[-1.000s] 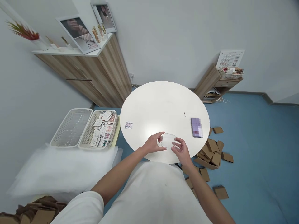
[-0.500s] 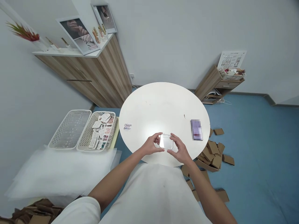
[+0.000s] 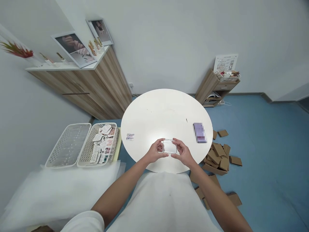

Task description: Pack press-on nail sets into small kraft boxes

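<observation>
Between both hands, over the near edge of the round white table (image 3: 166, 109), is a small clear plastic box (image 3: 169, 146). My left hand (image 3: 154, 150) grips its left side, thumb at the near edge and fingers at the far edge. On the opposite side my right hand (image 3: 183, 153) pinches the box the same way. No contents can be made out inside it. To the left on the tabletop lies a card of press-on nails (image 3: 130, 137). A purple item (image 3: 200, 132), blurred out, rests at the table's right side.
Left of the table stand a white basket of nail cards (image 3: 83, 154) and a basket of clear plastic boxes (image 3: 70, 146). White foam sheets (image 3: 60, 190) lie nearer. Cardboard boxes (image 3: 218, 158) cover floor at right. A wooden cabinet (image 3: 108, 80) stands behind left.
The camera view has shifted slightly, moving the surroundings in the picture. Both hands still hold the clear box, which now shows less glare and seems slightly tilted differently.
</observation>
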{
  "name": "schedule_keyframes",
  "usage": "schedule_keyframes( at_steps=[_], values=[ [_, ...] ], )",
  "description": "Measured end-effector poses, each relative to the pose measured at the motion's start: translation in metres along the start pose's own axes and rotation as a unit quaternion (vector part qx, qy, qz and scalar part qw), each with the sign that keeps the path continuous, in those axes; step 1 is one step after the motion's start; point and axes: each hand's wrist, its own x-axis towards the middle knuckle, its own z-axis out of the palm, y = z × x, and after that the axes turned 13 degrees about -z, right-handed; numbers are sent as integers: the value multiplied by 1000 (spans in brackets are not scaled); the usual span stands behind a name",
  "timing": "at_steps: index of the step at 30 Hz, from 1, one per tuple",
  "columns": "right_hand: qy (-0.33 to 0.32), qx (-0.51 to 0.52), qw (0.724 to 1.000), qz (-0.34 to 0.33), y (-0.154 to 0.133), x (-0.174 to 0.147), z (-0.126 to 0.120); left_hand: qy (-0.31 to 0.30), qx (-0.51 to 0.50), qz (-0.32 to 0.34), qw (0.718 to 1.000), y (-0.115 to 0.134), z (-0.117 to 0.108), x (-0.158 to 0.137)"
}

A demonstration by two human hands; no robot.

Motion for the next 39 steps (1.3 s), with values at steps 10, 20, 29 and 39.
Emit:
schedule_keyframes(
  at_steps=[10,20,29,39],
  values=[
    [33,50,998,0,-13,-2,4,-49,-30,5,998,-6,1,-6],
    [19,27,997,72,-21,-6,-1,-27,-60,-86,994,-17,-3,-18],
    [90,-12,974,207,-5,5,14,-31,-63,-76,995,-39,-6,-30],
    [104,17,968,226,4,-8,14,6,-80,-82,993,-48,-1,-24]
  ],
)
